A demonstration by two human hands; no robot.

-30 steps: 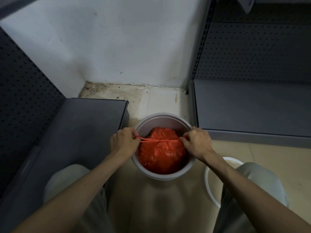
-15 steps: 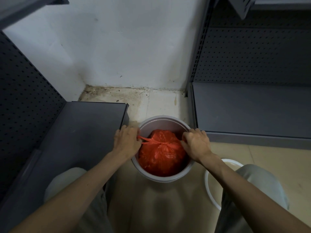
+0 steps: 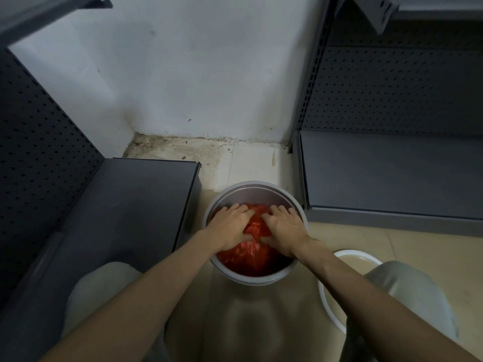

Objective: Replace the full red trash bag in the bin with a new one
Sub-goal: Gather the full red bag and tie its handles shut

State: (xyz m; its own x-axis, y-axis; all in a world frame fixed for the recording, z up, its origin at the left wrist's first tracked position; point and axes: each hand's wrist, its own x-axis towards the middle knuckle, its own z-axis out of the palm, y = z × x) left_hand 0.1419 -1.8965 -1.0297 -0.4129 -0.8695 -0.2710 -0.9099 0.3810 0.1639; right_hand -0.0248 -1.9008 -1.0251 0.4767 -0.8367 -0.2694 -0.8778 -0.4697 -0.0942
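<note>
Tiled floor [image 3: 251, 163], bin [image 3: 254, 190] upright, red bag [image 3: 251, 254] inside

Both hands cover the top of the red bag [image 3: 251, 254], so its knot is out of sight. White ring [image 3: 329, 307] half hidden behind the right forearm. Fingertips blurred.

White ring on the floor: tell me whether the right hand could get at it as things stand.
Probably yes. The white ring lies on open floor beside the right forearm, partly hidden by the knee. But the right hand is busy, its grip on the red bag.
</note>
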